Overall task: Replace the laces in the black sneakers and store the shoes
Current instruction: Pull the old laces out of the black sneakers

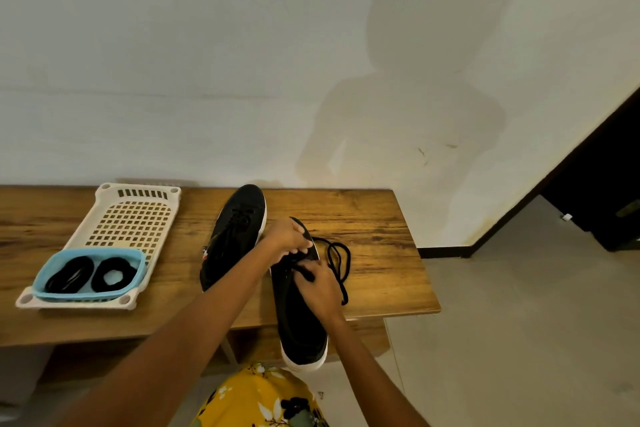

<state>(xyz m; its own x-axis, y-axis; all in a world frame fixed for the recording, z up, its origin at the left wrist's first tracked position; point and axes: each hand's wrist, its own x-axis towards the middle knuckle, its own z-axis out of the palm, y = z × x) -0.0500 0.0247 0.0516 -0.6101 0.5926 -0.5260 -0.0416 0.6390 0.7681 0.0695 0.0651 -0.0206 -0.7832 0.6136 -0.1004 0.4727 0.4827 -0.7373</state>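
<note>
head view: near sneaker lengthwise toward the body, directly under both hands; left hand and right hand pinching its lace.

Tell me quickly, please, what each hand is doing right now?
Left hand: fingers curled, pinching the black lace at the near sneaker.
Right hand: fingers curled, gripping the same lace over that sneaker.
</note>
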